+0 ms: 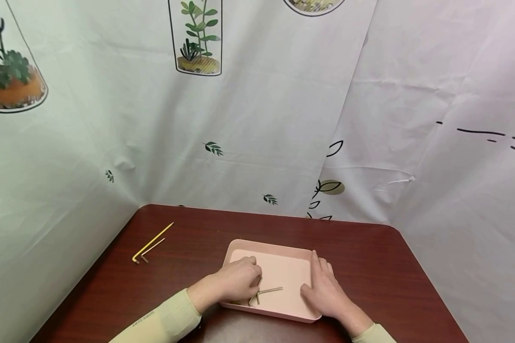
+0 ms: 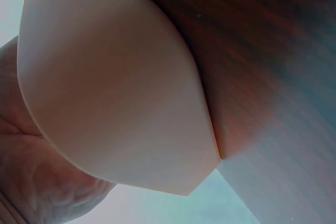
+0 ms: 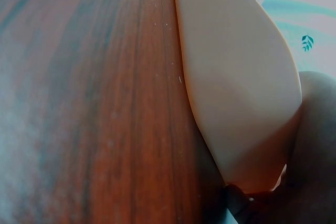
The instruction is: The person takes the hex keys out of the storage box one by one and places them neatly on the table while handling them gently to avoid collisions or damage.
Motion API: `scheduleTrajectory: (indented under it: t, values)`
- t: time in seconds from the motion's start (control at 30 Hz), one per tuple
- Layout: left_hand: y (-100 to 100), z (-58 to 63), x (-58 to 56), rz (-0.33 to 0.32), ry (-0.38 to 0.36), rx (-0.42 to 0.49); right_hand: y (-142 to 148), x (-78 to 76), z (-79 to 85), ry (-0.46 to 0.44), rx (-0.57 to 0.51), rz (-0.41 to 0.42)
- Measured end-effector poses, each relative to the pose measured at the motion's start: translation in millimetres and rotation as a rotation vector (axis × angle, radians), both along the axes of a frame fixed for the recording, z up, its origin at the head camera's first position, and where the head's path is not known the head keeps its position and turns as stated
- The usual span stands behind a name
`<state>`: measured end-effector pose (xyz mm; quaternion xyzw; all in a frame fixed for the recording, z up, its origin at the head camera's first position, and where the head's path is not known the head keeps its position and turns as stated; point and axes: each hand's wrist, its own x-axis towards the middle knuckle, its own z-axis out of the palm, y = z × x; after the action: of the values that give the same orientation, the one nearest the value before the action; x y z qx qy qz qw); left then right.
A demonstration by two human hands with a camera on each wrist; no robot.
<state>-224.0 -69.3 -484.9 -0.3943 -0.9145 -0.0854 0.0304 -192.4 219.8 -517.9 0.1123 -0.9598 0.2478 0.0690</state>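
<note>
A pink tray (image 1: 285, 267) sits near the table's front edge. My left hand (image 1: 240, 277) reaches over its left side, fingers curled down and pinching a hex key (image 1: 251, 302) that is partly hidden by the thumb. Beside those fingertips another hex key (image 1: 270, 289) lies on the tray floor, and a yellowish bit (image 1: 235, 301) shows under the hand. On the right, my right hand (image 1: 326, 288) grips the tray's side, thumb over the rim and fingers along the outside. In both wrist views the tray's outer wall (image 2: 115, 87) fills the middle.
A long yellow hex key (image 1: 153, 242) and a shorter hex key (image 1: 153, 248) lie side by side at the left of the dark red wooden table (image 1: 369, 257). White curtains with plant prints (image 1: 249, 119) hang close behind the table and along both sides.
</note>
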Motion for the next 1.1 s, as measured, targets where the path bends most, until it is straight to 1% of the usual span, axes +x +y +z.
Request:
scheduleTrajectory:
  t: [0.3, 0.5, 0.6, 0.8, 0.93, 1.1]
  values:
    - [0, 1.6, 1.9, -0.022, -0.008, 0.000, 0, -1.4, -0.4, 0.016, -0.002, 0.001]
    - [1, 0.1, 3.8, -0.005, -0.019, -0.008, 0, -1.5, -1.7, 0.006, -0.003, -0.001]
    - [1, -0.2, 5.2, 0.007, -0.002, -0.015, 0, -1.2, -1.8, 0.005, -0.001, 0.001]
    - [1, 2.3, 9.2, 0.024, -0.005, -0.025, 0, 0.1, 0.9, 0.016, 0.000, 0.009]
    - [2, 3.0, 10.7, 0.027, -0.014, -0.027, 0, 1.1, 1.9, 0.015, -0.002, 0.011]
    - [4, 3.6, 11.8, 0.015, -0.009, -0.022, 0, 1.2, 2.0, 0.014, -0.003, 0.011]
